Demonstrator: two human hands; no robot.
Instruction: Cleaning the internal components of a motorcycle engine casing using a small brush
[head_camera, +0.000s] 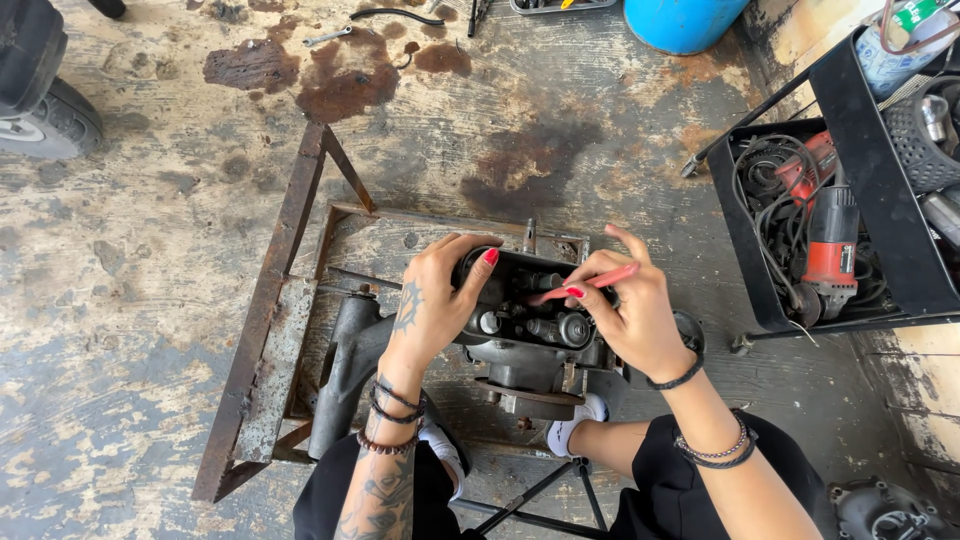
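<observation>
Stained floor, rusty frame (262, 320); 2 hands (436, 300) (630, 312) clamped on engine (528, 335), right perhaps pinching red stick (590, 282).

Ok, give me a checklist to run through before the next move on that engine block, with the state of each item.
1. Left hand steadying the engine block: ok, its fingers wrap the top left edge.
2. Right hand gripping the red tool: ok, pinched between the fingers.
3. Tool tip on the intended part: cannot tell, the tip points into the open top but its contact is too small to see.
4. Block seated on the rusty metal frame: cannot tell, the underside is hidden.
5. Floor around the work: not ok, dark oil stains lie beyond the frame.
6. Red power tool out of the way: ok, it lies in the black tray at right.
</observation>
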